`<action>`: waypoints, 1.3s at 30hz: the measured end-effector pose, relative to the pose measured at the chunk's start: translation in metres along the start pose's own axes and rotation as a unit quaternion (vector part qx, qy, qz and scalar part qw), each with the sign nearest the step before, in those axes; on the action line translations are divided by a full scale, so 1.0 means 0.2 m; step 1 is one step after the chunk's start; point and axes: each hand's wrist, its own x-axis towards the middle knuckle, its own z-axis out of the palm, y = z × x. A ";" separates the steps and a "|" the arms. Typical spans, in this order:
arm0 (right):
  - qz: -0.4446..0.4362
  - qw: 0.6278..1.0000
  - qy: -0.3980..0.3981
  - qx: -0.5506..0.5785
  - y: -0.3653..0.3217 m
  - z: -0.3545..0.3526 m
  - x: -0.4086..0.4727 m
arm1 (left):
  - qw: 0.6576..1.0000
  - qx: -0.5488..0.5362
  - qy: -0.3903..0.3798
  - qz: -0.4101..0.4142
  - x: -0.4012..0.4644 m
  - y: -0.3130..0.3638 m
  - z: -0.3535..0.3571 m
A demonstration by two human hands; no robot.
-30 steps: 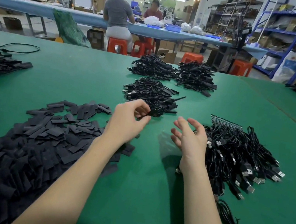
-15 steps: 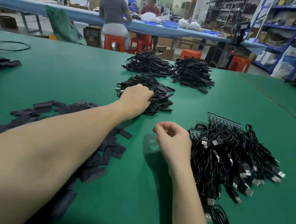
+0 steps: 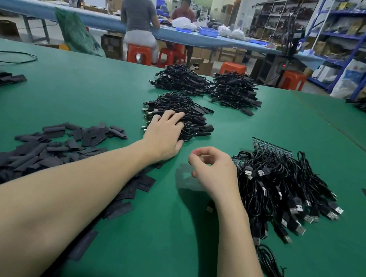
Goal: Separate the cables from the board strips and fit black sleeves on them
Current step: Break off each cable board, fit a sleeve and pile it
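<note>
Head view — left hand has flattened, fingers spread.

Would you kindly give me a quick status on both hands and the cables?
Left hand flat on the finished cable pile, fingers spread. Right hand loosely curled, empty, beside the unsleeved cables on board strips. Black sleeves at left. Nothing in the way.
</note>
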 end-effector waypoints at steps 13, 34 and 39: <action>0.112 0.992 -0.039 -0.039 -0.05 -0.46 -0.02 | 0.925 -0.376 -0.056 -0.001 0.16 0.52 -0.22; 0.167 0.973 0.123 -0.099 0.07 -0.54 0.00 | 0.706 -0.661 -0.040 -0.250 0.34 0.92 -0.29; 0.128 0.970 0.193 -0.067 0.05 -0.57 0.00 | 0.633 -0.729 -0.014 -0.260 0.28 0.83 -0.33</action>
